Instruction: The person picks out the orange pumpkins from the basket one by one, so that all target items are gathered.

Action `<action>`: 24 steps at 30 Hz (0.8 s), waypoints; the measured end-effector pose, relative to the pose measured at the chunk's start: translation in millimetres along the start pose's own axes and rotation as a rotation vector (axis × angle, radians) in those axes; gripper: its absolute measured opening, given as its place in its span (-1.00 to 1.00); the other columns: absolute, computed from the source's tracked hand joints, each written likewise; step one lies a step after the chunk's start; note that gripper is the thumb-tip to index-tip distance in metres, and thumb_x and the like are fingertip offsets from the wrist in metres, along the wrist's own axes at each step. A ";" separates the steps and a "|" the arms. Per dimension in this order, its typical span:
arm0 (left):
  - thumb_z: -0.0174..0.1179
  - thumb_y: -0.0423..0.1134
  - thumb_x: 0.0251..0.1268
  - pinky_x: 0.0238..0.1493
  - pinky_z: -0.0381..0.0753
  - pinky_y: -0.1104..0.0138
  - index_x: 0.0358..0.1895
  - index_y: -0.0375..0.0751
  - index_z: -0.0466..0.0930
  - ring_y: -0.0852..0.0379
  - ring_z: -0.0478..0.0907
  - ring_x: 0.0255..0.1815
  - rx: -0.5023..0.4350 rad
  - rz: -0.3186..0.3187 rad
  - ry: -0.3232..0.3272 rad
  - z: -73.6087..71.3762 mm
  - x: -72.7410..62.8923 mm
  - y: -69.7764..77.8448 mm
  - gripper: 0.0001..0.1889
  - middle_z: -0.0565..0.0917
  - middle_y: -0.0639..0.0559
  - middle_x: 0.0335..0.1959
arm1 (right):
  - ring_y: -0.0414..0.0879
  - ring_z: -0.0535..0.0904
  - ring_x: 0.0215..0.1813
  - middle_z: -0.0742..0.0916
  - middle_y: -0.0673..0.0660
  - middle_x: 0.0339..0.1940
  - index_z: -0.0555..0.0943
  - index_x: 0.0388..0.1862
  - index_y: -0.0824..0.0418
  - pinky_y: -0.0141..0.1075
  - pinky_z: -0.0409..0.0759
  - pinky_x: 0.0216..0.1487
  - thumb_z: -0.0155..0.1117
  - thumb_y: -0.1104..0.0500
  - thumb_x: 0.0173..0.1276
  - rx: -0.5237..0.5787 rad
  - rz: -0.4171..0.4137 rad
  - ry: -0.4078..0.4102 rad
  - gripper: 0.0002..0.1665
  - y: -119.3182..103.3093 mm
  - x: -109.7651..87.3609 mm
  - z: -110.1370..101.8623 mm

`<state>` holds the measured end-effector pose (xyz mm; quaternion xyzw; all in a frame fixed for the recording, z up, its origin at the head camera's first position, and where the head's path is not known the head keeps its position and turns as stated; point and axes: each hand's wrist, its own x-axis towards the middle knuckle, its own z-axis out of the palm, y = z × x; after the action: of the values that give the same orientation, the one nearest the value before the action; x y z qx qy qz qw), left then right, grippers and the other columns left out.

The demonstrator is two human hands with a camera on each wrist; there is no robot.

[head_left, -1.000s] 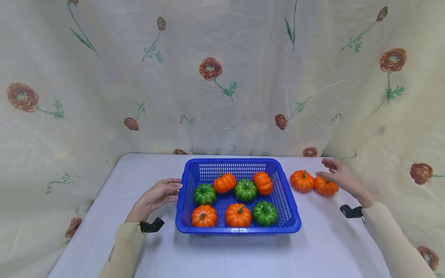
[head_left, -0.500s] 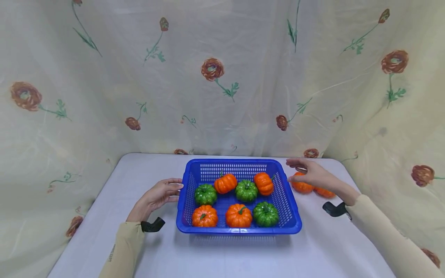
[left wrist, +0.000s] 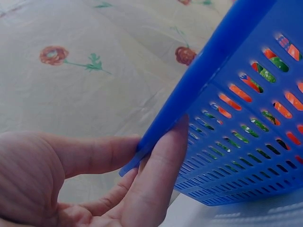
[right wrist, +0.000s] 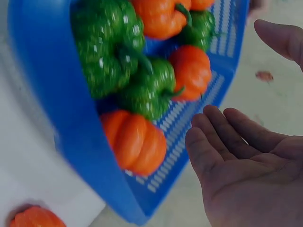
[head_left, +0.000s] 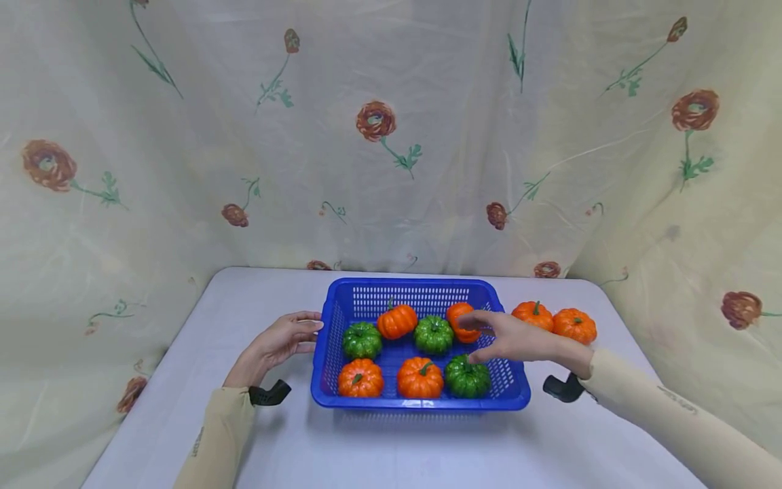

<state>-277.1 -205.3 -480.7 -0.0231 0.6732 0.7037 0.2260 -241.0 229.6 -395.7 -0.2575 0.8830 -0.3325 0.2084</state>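
Two orange pumpkins (head_left: 574, 326) lie on the counter (head_left: 403, 451) just right of the blue basket (head_left: 366, 403), nearer our right hand (head_left: 513, 337), whose parted, empty fingers point leftward over the basket's right side, while our left hand (head_left: 277, 343) pinches the rim (left wrist: 203, 71) at its left end.

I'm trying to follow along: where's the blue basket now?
In the head view, the blue basket sits centrally, its left rim pinched by the left hand, an orange pumpkin just outside its right side.
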 end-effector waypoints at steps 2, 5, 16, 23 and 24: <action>0.15 -0.24 0.38 -0.09 0.71 0.20 0.31 -0.34 0.26 0.08 0.67 -0.17 -0.009 -0.004 0.003 0.0 0.0 0.7 -0.48 0.64 -0.06 -0.10 | 0.21 0.38 0.38 0.50 0.25 0.34 0.34 0.37 0.28 0.14 0.32 0.38 0.43 -0.06 0.19 0.005 -0.006 -0.040 -0.14 -3.9 0.9 4.8; 0.16 -0.23 0.37 -0.08 0.71 0.21 0.32 -0.35 0.25 0.08 0.66 -0.17 -0.003 -0.005 0.001 -0.1 -0.2 1.3 -0.46 0.64 -0.06 -0.11 | 0.17 0.38 0.39 0.50 0.23 0.35 0.35 0.36 0.27 0.11 0.31 0.40 0.43 -0.03 0.19 0.015 -0.018 -0.102 -0.16 -8.1 3.5 10.5; 0.15 -0.24 0.38 -0.08 0.71 0.21 0.31 -0.35 0.26 0.08 0.66 -0.18 0.010 0.002 0.009 1.0 1.1 -2.1 -0.48 0.65 -0.05 -0.11 | 0.15 0.42 0.36 0.53 0.23 0.32 0.40 0.32 0.23 0.06 0.37 0.38 0.44 0.12 0.17 -0.017 -0.014 -0.215 -0.25 -9.6 23.7 29.3; 0.17 -0.22 0.36 -0.08 0.71 0.21 0.29 -0.33 0.29 0.07 0.65 -0.17 0.009 -0.004 0.024 0.9 1.2 -1.7 -0.49 0.64 -0.06 -0.11 | 0.05 0.45 0.34 0.55 0.15 0.31 0.39 0.34 0.25 -0.01 0.38 0.39 0.46 0.14 0.16 -0.103 0.014 -0.231 -0.23 -13.0 39.5 38.2; 0.18 -0.22 0.36 -0.09 0.71 0.21 0.29 -0.33 0.30 0.06 0.65 -0.17 0.007 -0.004 0.025 0.9 1.2 -1.9 -0.49 0.65 -0.07 -0.11 | 0.04 0.45 0.34 0.54 0.14 0.32 0.39 0.35 0.25 -0.01 0.37 0.40 0.46 0.14 0.16 -0.109 0.022 -0.235 -0.22 -12.8 41.5 39.6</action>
<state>-277.3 -204.2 -482.7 -0.0324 0.6783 0.7005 0.2194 -248.0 177.6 -422.4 -0.2957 0.8720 -0.2493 0.2999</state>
